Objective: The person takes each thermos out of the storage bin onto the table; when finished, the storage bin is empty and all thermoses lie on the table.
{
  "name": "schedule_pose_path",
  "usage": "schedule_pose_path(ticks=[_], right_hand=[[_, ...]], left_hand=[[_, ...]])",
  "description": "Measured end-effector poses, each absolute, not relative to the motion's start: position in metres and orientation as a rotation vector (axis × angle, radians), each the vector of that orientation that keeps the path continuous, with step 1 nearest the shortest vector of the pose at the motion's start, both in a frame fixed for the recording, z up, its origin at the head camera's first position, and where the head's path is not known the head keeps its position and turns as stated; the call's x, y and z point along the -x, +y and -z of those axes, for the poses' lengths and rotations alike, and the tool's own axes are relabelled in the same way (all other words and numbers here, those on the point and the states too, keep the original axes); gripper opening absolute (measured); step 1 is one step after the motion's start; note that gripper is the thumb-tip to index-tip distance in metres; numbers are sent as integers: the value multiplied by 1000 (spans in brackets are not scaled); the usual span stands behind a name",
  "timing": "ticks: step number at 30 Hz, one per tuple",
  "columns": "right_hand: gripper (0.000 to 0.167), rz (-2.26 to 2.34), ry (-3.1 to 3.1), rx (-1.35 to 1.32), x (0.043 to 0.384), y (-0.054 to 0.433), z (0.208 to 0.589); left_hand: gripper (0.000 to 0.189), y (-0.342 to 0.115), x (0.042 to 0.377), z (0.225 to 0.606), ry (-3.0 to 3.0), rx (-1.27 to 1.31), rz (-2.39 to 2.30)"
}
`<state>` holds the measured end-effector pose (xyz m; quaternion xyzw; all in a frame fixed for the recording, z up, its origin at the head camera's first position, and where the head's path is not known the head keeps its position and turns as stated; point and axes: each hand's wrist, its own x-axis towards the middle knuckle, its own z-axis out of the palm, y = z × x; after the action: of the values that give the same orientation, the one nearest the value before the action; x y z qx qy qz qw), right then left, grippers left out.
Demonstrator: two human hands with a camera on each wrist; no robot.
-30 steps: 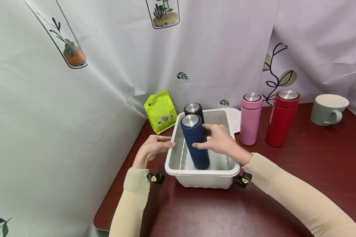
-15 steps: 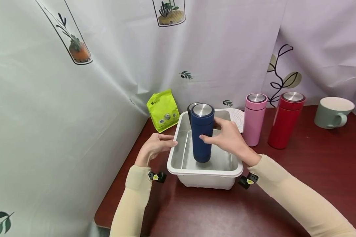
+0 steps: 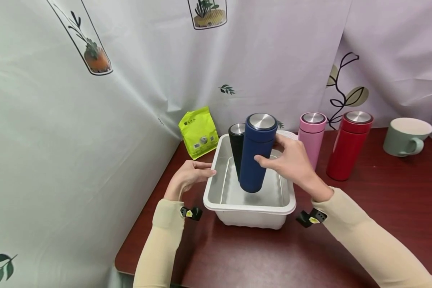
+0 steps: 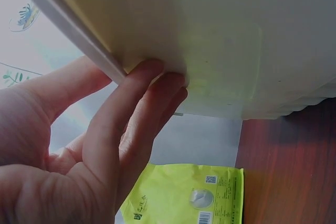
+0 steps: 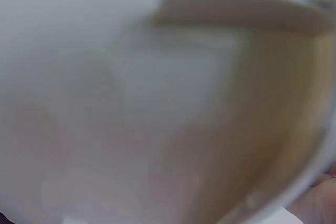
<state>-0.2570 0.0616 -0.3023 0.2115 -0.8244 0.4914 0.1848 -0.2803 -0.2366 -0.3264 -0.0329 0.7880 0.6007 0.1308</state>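
My right hand (image 3: 294,163) grips a navy-blue thermos (image 3: 253,158) with a steel-topped lid, thumb on the near side. The thermos leans slightly, raised over the inside of a white plastic basin (image 3: 248,209). Behind it a black thermos (image 3: 235,140) stands in the basin, partly hidden. My left hand (image 3: 187,179) pinches the basin's left rim. In the left wrist view, the left hand's fingers (image 4: 139,98) press the outer wall under the rim, and the thumb goes over it. The right wrist view is mostly the blurred basin wall (image 5: 131,103).
A pink thermos (image 3: 311,140) and a red thermos (image 3: 349,148) stand right of the basin. Farther right is a green mug (image 3: 399,140). A lime-green pouch (image 3: 199,134) leans by the curtain (image 3: 137,132). A white round mat (image 3: 288,135) lies behind the basin, on the dark-red table (image 3: 259,256).
My right hand has lifted the blue thermos up and to the right from near the basin's floor. My left hand keeps its hold on the rim.
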Motion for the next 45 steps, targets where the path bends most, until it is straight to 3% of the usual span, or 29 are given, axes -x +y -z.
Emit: schedule_pose_path(ticks=[45], right_hand=[[45,-1383,-1915,-468,226,111,273]], left_hand=[[50,-238,283,326,2277,103,-1750]])
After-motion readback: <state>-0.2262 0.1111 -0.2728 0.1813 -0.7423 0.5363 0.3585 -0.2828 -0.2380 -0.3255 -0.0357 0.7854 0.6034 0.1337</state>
